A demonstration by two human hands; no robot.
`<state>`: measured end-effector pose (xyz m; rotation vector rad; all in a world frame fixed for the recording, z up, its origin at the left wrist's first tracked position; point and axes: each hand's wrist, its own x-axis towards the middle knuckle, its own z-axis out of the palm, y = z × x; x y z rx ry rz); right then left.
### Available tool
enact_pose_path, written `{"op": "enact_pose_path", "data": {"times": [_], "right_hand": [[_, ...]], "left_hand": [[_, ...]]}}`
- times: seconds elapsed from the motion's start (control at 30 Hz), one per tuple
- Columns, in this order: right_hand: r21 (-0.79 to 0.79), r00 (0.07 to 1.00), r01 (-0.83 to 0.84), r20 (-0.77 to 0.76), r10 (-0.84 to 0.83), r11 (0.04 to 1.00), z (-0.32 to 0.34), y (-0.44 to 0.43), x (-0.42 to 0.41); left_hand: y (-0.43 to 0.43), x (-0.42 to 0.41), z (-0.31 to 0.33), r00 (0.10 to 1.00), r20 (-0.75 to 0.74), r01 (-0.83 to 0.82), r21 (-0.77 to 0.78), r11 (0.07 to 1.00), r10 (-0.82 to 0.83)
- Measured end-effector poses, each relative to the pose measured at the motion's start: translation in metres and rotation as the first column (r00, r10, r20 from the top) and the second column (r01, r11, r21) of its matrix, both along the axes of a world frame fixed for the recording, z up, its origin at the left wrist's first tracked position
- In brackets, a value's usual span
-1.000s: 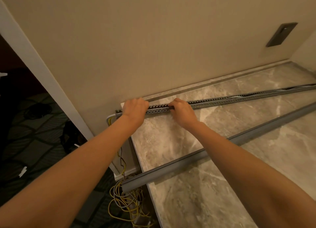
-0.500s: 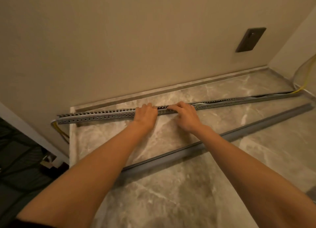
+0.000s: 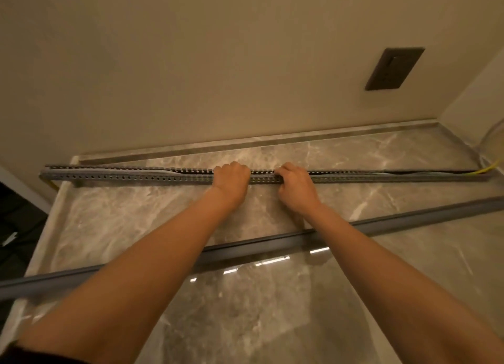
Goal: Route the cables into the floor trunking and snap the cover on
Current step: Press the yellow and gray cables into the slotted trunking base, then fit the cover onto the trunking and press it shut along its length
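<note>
Trunking (image 3: 122, 176) is lying on floor (image 3: 272, 322); left hand (image 3: 231, 183) and right hand (image 3: 296, 187) are gripping it mid-length, tucking cables (image 3: 485, 169). Cover (image 3: 409, 216) is waiting; seat cables fully first.

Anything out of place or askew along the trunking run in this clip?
Mostly tidy. The slotted trunking lies angled to the wall rather than parallel, and the cover lies loose on the floor, not fitted. A yellow cable trails out of the right end. Both hands press mid-run.
</note>
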<state>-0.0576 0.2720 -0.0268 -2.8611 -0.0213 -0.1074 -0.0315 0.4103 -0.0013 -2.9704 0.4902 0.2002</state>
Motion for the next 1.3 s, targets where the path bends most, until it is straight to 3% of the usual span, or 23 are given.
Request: {"op": "enact_pose_path", "data": {"times": [0.13,0.27,0.33,0.47,0.6,0.7,0.8,1.03,1.17,1.3], "right_hand": [[0.155,0.995,0.049,-0.094,-0.035,0.987,0.004,-0.006,0.005],[0.322,0.963,0.055,-0.267,0.035,0.945,0.024,-0.02,0.001],[0.352,0.963,0.098,-0.27,0.001,0.931,0.028,-0.032,-0.01],[0.337,0.957,0.229,-0.247,-0.149,0.913,0.021,-0.069,-0.044],[0.247,0.914,0.372,-0.264,-0.307,0.895,0.02,-0.113,-0.087],[0.135,0.904,0.377,-0.268,-0.332,0.916,0.015,-0.14,-0.115],[0.076,0.91,0.339,-0.278,-0.307,0.938,0.007,-0.15,-0.125],[0.059,0.948,0.29,-0.157,-0.278,0.955,-0.006,-0.183,-0.101],[0.049,0.961,0.223,-0.181,-0.211,0.973,0.0,-0.23,-0.091],[-0.113,0.941,0.239,-0.219,-0.259,0.964,0.011,-0.308,-0.082]], "left_hand": [[-0.011,-0.003,-0.003,0.998,-0.051,-0.036,-0.024,0.999,0.035],[-0.006,0.0,0.003,0.999,-0.028,-0.047,-0.093,0.995,0.045],[-0.013,-0.004,0.01,1.0,-0.013,-0.01,-0.137,0.99,0.009],[-0.049,-0.021,0.02,0.98,-0.083,0.155,-0.246,0.957,-0.18],[-0.089,-0.05,0.012,0.863,-0.221,0.386,-0.292,0.875,-0.455],[-0.112,-0.072,-0.002,0.782,-0.279,0.511,-0.225,0.83,-0.557],[-0.127,-0.08,-0.008,0.768,-0.253,0.545,-0.225,0.808,-0.588],[-0.158,-0.077,-0.007,0.83,-0.042,0.545,-0.149,0.825,-0.556],[-0.179,-0.057,-0.007,0.873,-0.088,0.465,-0.146,0.873,-0.48],[-0.188,-0.034,-0.002,0.947,-0.138,0.286,-0.057,0.957,-0.291]]}}
